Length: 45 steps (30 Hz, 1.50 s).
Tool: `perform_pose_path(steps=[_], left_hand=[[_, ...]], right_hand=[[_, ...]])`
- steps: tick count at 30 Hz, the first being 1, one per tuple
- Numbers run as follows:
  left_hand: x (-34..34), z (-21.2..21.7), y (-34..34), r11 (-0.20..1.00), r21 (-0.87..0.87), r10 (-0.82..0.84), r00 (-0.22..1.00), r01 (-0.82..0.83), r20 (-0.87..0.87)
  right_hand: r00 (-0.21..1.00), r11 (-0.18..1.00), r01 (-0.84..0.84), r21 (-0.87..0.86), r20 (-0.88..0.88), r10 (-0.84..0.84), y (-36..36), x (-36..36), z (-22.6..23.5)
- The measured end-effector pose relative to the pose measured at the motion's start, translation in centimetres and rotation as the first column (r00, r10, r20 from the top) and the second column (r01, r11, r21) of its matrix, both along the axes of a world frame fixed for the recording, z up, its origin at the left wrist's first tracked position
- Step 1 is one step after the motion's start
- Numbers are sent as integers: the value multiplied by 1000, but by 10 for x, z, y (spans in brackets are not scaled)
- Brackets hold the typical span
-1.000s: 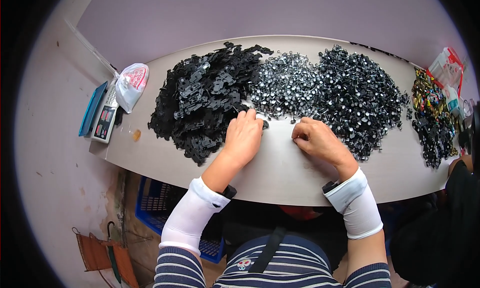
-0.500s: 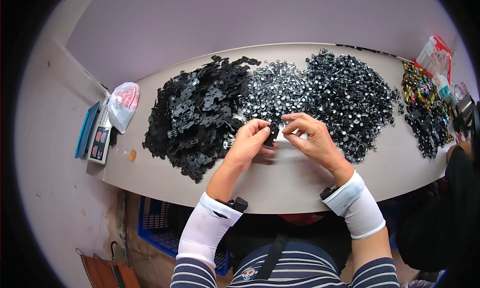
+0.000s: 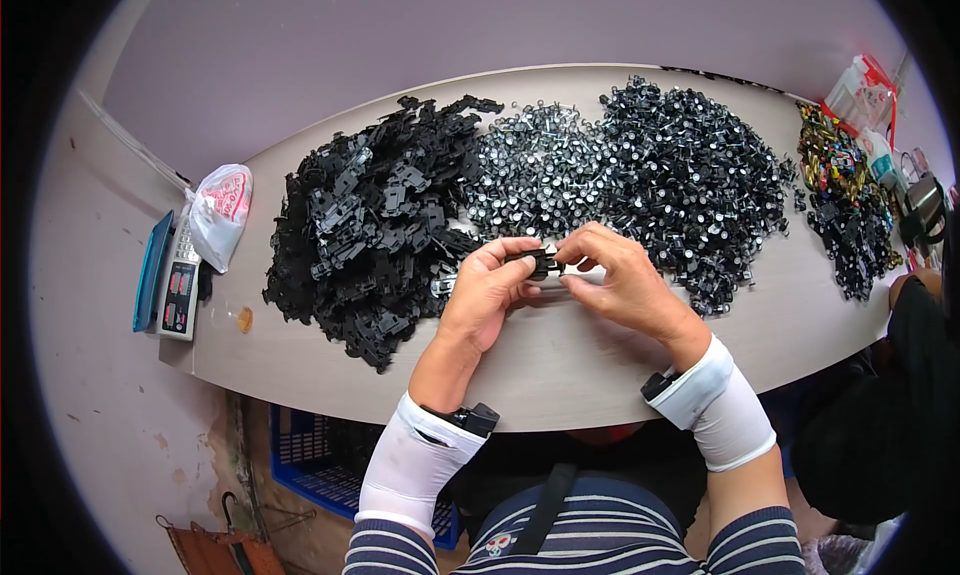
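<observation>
Right now both hands meet above the near edge of the table (image 3: 560, 375): the left hand (image 3: 487, 290) pinches a small black plastic part (image 3: 541, 262) between thumb and fingertips, and the right hand (image 3: 618, 285) is closed on the same part from the other side, fingers curled in, so both are clamped on it. The part sits just in front of the piles, lifted off the wood. To the left lies a heap of flat black clips (image 3: 370, 225), in the middle a pile of small silver-topped pieces (image 3: 535, 170), to the right a bigger pile of dark round pieces (image 3: 690, 175); a tangle of mixed coloured bits (image 3: 845, 190) sits at the far right. A calculator (image 3: 178, 285) and a white plastic bag (image 3: 220, 215) rest at the left end. Judging by the grip, good practice is to hold the part square, keep thumbs close to the joint, and press evenly so nothing skews or slips.
</observation>
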<state>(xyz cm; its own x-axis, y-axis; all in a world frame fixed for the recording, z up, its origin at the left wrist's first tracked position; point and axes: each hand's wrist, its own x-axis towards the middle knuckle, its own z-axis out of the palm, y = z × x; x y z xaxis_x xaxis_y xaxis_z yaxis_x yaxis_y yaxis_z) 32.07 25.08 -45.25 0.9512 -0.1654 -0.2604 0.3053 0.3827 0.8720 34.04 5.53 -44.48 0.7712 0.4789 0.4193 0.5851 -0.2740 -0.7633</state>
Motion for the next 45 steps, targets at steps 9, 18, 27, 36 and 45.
perform_pose_path(steps=[9, 18, 27, 36, 45], left_hand=[[-1, -7, -3, 999, -9, 48, 999, -48, 1], [-2, -5, 1, 995, -89, 38, 999, -35, 30], [-4, -3, -1, 996, -86, 4, 997, 3, 79], [-6, 0, -2, 995, -82, -40, 995, 48, 95], [-7, -3, -4, 996, -64, -59, 992, 67, 113]], right_hand=[[992, 997, 72, -27, 101, -69, 4, -5, 1], [996, 996, 71, -56, 49, -69, 2, -9, 9], [988, 996, 79, -36, 134, -74, -3, -10, 11], [997, 999, 31, -28, 66, -29, -5, -12, 15], [994, 999, 32, -15, 104, -30, -4, -16, 16]])
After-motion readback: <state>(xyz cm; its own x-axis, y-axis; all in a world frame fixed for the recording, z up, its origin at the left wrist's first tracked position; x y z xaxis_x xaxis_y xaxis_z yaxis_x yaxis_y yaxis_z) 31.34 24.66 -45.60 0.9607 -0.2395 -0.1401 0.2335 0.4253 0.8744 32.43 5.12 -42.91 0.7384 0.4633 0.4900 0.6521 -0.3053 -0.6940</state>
